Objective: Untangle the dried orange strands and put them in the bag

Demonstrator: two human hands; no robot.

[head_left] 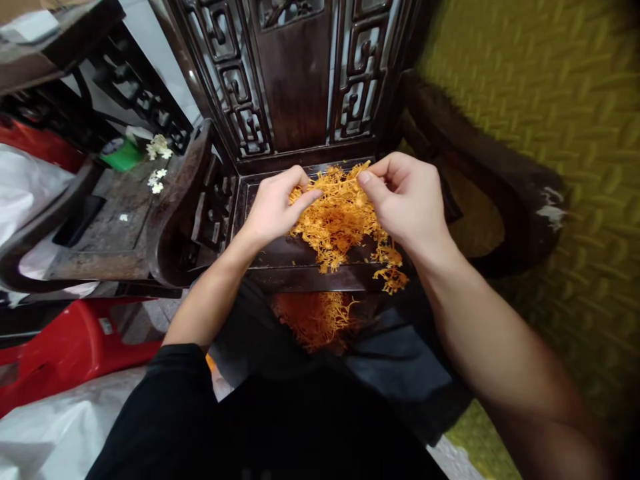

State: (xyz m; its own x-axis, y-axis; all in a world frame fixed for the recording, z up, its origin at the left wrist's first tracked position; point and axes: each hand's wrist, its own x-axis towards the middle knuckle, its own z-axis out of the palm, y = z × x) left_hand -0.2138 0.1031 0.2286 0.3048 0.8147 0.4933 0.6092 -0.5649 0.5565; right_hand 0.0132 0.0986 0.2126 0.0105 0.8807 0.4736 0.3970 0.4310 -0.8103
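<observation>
A heap of orange, finely branched sprigs (330, 223) lies on the seat of a dark carved wooden chair. At the heap's left side is my left hand (280, 203), its fingers curled and its thumb laid against an orange sprig; part of its fingertips is hidden among the strands. My right hand (407, 197) pinches the end of a sprig between thumb and forefinger, at the upper right of the heap. Some strands hang down below this hand, over the front of the seat. More orange sprigs (320, 320) lie lower down, between my knees.
The chair's carved back (300, 93) rises behind the heap, with curved armrests on both sides. To the left, another wooden seat (120, 220) bears a green roll (121, 155) and pale blossoms (157, 180). A red plastic stool (75, 343) and white sacks are at lower left. Yellow textured matting (575, 127) covers the right.
</observation>
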